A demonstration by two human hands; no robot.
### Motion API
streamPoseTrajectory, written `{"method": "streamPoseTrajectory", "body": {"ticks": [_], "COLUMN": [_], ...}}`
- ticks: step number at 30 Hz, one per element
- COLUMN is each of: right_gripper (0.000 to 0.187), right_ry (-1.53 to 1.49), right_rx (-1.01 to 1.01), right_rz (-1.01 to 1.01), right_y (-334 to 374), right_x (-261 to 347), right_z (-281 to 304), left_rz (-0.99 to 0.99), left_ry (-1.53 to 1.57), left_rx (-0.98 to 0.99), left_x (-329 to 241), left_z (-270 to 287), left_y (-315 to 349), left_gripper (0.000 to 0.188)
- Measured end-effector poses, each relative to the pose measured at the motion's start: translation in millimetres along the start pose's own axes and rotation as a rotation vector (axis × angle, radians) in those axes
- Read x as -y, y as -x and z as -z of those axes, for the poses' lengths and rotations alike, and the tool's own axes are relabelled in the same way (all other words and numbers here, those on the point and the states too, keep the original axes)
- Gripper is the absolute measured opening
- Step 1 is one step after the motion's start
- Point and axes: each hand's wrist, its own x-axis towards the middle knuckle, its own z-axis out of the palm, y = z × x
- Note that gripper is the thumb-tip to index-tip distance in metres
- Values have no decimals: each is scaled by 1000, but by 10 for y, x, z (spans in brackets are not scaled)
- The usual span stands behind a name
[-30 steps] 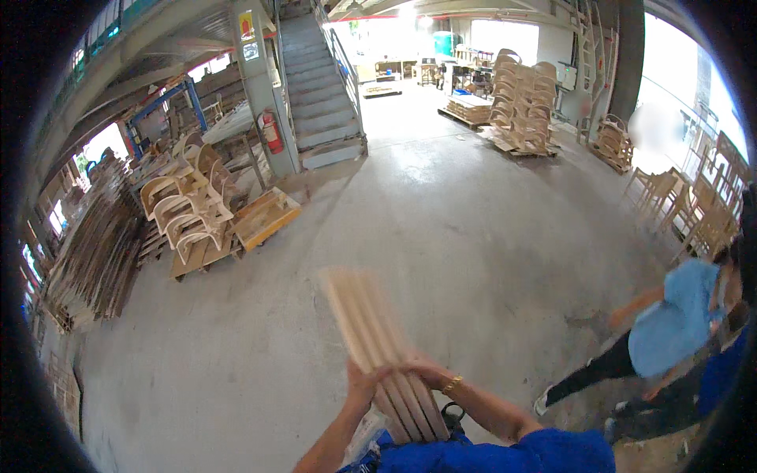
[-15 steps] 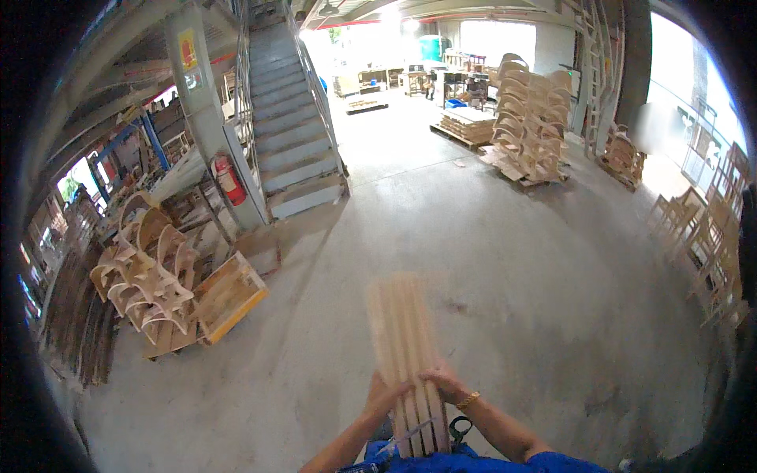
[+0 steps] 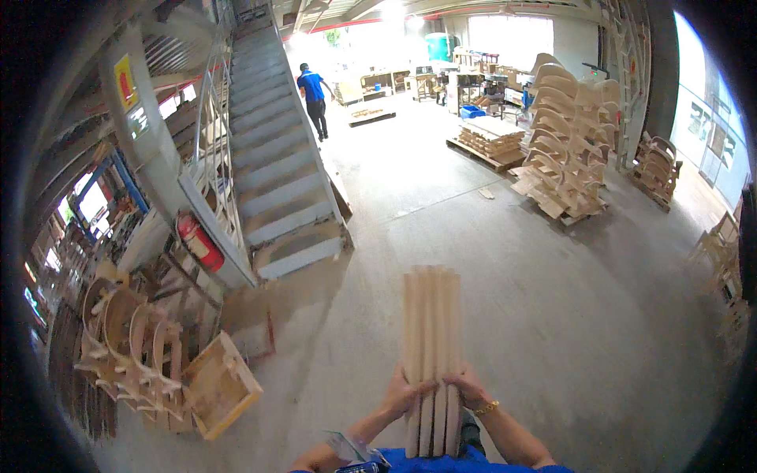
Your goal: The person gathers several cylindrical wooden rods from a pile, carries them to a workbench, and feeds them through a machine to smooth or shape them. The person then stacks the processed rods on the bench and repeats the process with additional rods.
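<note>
Several long, pale wooden strips (image 3: 432,327) lie side by side in a bundle, held out in front of my body, their near ends against my blue shirt. My left hand (image 3: 406,389) grips the bundle's left side, with its thumb across the top. From the right side my right hand (image 3: 468,386) holds the same strips, its thumb also on top; a gold-coloured bracelet (image 3: 487,407) circles that wrist. Fingers beneath the bundle are hidden. The far ends of the strips are slightly blurred.
A grey metal staircase (image 3: 288,181) and a red fire extinguisher (image 3: 199,241) stand ahead on the left. Stacked curved wooden parts (image 3: 134,339) and a wooden crate (image 3: 221,386) are nearer left. Another tall stack (image 3: 564,142) rises at right. A person (image 3: 314,94) is beyond the stairs.
The stairs and stacks appear larger and closer. The bundle has shifted slightly right in view, still in both hands. A person has come into sight beyond the stairs.
</note>
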Motion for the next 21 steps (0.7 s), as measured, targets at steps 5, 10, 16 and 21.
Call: {"method": "streamPoseTrajectory", "body": {"ticks": [5,10,16,21], "right_gripper": [61,69,71,68], "right_ry": [-103,16,341,101], "right_rx": [-145,62,231,172], "right_rz": [215,-18,-6,-74], "right_y": [-1759,-3811,-6410,-8251], "right_x": [921,2050,2942,3857], "right_z": [401,749,954,1374], "left_rz": [36,-36,-131,-155], "left_ry": [-67,43,351,223], "left_rx": [49,-116,-300,-289], "left_x": [-375,-791,-1267,-1800], "left_z": [266,835,1470,1986], "left_y": [-2154,-3942,-6124,-8327], "left_gripper": [78,74,68,72]}}
